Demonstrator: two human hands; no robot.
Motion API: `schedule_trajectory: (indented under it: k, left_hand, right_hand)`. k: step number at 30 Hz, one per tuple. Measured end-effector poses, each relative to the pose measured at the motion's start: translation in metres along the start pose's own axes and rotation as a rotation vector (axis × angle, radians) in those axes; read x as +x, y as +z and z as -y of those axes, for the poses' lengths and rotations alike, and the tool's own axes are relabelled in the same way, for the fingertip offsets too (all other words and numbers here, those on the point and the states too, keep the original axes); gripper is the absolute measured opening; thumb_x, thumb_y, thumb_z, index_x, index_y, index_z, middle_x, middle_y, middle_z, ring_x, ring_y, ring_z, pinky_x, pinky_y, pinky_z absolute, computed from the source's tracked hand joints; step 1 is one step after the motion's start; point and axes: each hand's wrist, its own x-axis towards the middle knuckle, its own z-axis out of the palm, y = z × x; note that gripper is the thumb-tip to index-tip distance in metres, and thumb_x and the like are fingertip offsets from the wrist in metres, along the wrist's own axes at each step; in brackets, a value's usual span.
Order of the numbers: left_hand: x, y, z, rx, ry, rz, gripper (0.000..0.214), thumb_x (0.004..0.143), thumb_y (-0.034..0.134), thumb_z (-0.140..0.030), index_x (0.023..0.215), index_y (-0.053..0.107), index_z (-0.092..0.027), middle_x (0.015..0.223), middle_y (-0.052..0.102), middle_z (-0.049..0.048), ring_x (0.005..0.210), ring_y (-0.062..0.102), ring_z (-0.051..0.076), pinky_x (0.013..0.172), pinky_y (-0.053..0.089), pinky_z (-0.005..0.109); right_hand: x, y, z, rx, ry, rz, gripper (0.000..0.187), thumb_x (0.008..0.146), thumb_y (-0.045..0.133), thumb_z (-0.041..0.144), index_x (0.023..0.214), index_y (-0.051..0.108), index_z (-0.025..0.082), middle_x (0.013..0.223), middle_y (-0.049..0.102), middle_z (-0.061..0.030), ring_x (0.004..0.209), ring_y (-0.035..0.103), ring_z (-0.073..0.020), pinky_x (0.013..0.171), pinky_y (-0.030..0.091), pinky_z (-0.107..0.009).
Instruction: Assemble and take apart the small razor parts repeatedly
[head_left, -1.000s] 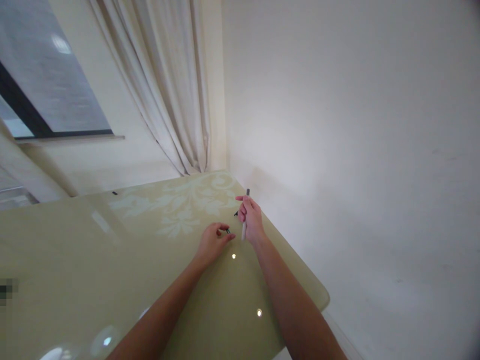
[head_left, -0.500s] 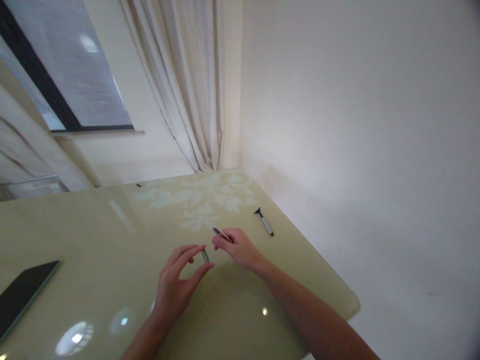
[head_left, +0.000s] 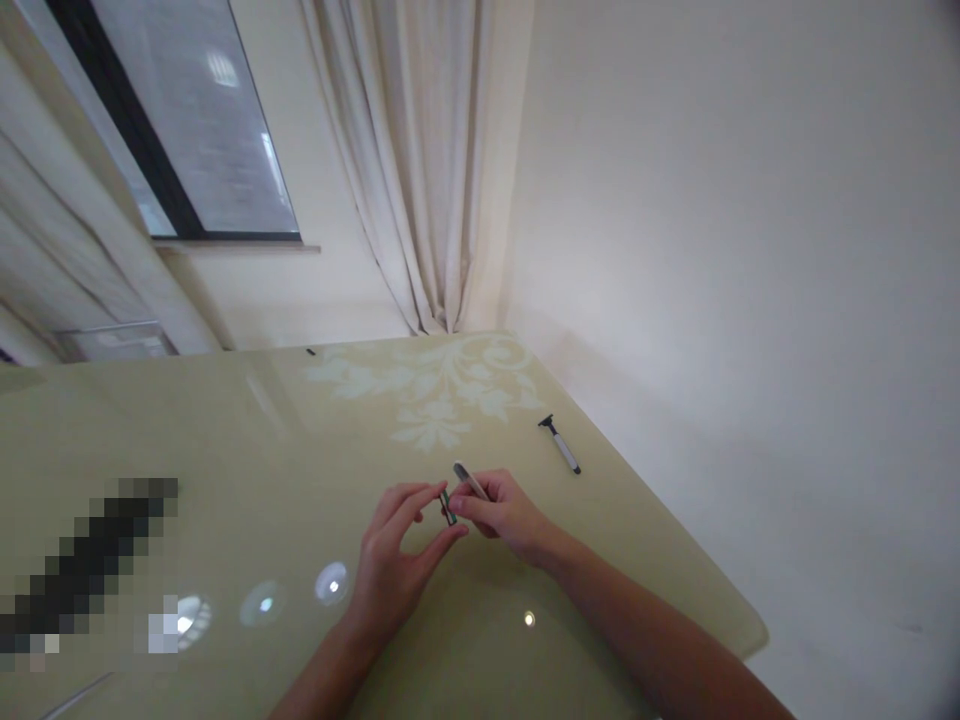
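Note:
Between its thumb and fingertips, my left hand point(head_left: 397, 550) grips a small flat green piece point(head_left: 448, 507) with dark and pale edges by its two ends; its exact kind is too small to make out. My right hand point(head_left: 501, 510) is closed around a slim grey stick-like handle point(head_left: 471, 480) with a dark tip pointing up and to the left. The right thumb and fingertips touch or nearly touch the green piece. Both hands are above the table. A razor point(head_left: 559, 445) with a black head and grey handle lies on the table beyond my right hand.
The glossy, pale green table point(head_left: 315, 480) has a white floral pattern at its far corner. A small dark bit point(head_left: 310, 352) lies at its back edge. A dark, pixelated object point(head_left: 90, 570) is at left. The wall point(head_left: 712, 350) borders the table's right side.
My two hands have come together, and the right fingertips are now at the green piece. The whole view has shifted, so the table, razor and window appear further right.

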Motion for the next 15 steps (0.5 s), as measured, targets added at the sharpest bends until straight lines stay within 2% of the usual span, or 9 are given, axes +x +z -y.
schedule_trajectory:
  k: [4, 8, 12, 15]
  left_hand:
    - [-0.003, 0.004, 0.006, 0.138, 0.04, 0.011, 0.033, 0.094, 0.073, -0.035, 0.125, 0.069, -0.024, 0.108, 0.072, 0.0074, 0.096, 0.067, 0.023, 0.081, 0.056, 0.036]
    - [-0.004, 0.001, 0.012, 0.355, 0.149, 0.088, 0.027, 0.096, 0.07, -0.031, 0.121, 0.07, -0.021, 0.107, 0.074, 0.009, 0.096, 0.068, 0.027, 0.085, 0.051, 0.04]
    - [-0.002, -0.005, 0.013, 0.412, 0.212, 0.186, 0.023, 0.097, 0.068, -0.029, 0.118, 0.069, -0.021, 0.106, 0.075, 0.0088, 0.095, 0.068, 0.027, 0.084, 0.049, 0.039]
    - [-0.002, -0.007, 0.015, 0.362, 0.176, 0.211, 0.027, 0.096, 0.069, -0.028, 0.122, 0.066, -0.021, 0.11, 0.074, 0.009, 0.1, 0.068, 0.026, 0.087, 0.049, 0.039]
  right_hand:
    - [-0.001, 0.001, 0.0, -0.258, -0.091, -0.119, 0.028, 0.085, 0.072, 0.041, 0.076, 0.07, 0.015, 0.055, 0.043, 0.0064, 0.052, 0.033, -0.0091, 0.049, 0.022, -0.024]
    - [-0.004, 0.005, -0.001, -0.508, -0.197, -0.143, 0.025, 0.089, 0.067, 0.034, 0.072, 0.065, 0.016, 0.058, 0.046, 0.0054, 0.055, 0.038, -0.0097, 0.052, 0.025, -0.024]
    - [-0.006, 0.009, -0.002, -0.583, -0.21, -0.138, 0.024, 0.09, 0.066, 0.031, 0.071, 0.063, 0.016, 0.057, 0.046, 0.0059, 0.054, 0.039, -0.0093, 0.051, 0.025, -0.023]
    - [-0.007, 0.009, 0.0, -0.589, -0.201, -0.146, 0.023, 0.089, 0.066, 0.031, 0.072, 0.064, 0.016, 0.056, 0.045, 0.0062, 0.053, 0.038, -0.0092, 0.051, 0.025, -0.023]
